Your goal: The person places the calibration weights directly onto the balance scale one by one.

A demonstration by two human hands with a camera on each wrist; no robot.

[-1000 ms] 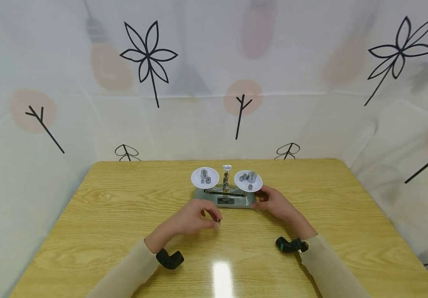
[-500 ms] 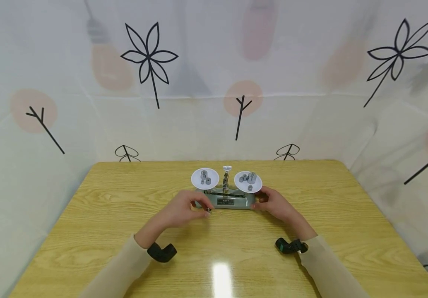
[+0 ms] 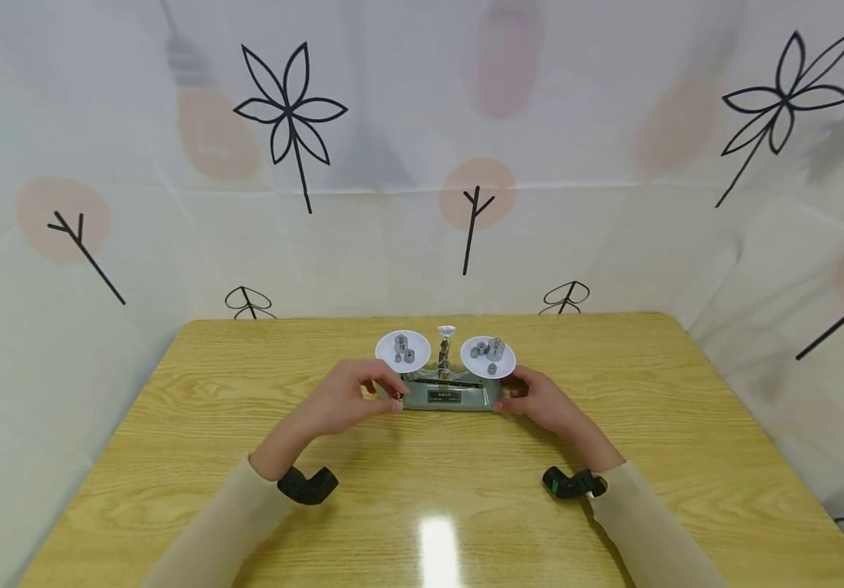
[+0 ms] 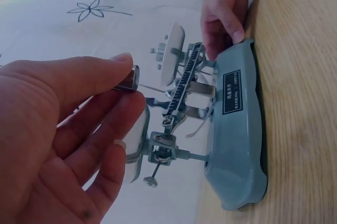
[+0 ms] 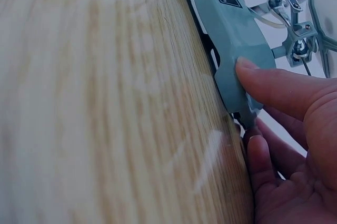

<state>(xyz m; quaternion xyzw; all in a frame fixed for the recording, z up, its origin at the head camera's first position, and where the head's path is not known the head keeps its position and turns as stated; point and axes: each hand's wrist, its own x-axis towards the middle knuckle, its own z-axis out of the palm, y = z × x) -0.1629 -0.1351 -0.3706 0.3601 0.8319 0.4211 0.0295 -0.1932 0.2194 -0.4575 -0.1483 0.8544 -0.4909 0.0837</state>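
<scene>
A grey-green balance scale [image 3: 477, 400] stands on the table, each white pan loaded with metal weights. Between thumb and fingertips my left hand [image 3: 341, 398] pinches a small shiny metal weight [image 4: 136, 78], just in front of the scale's left end and below the left pan [image 3: 384, 349]. The right hand [image 3: 545, 402] grips the right end of the scale's base, its thumb [image 5: 263, 79] on the front face and the other fingers curled round the end. Above that hand, the right pan [image 3: 507, 365] overlaps its fingertips in the head view.
The wood-grain table [image 3: 246, 351] reaches back to a pale cloth backdrop [image 3: 363, 245] printed with plants, which also covers both sides. Black wrist cameras [image 3: 308, 486] sit at the sleeve ends.
My left hand has moved left and away from me, carrying the small weight from in front of the scale to its left end. The right hand keeps its grip on the base.
</scene>
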